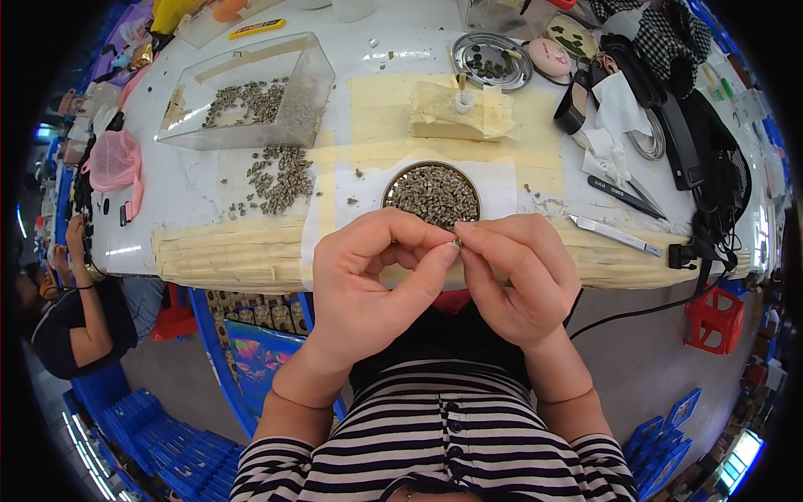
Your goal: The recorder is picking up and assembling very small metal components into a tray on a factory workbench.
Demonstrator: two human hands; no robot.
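Note:
My left hand (374, 280) and my right hand (520, 276) meet at the near edge of the table. Thumb and forefinger of each are pinched together around one tiny metallic piece (457, 242), mostly hidden by the fingertips. Just beyond them, a round dish (386, 194) is filled with many small silvery metal parts (435, 194). More of these parts (284, 177) lie loose on the table at the left, in front of a clear plastic box (188, 134) that holds others.
Behind the dish stands a tape-wrapped block (447, 130) with a small white cup (464, 101). Black tweezers (623, 197), a silver craft knife (615, 234) and black straps (673, 138) lie at right. A metal plate (527, 67) holds dark pieces. Another person (88, 322) sits at far left.

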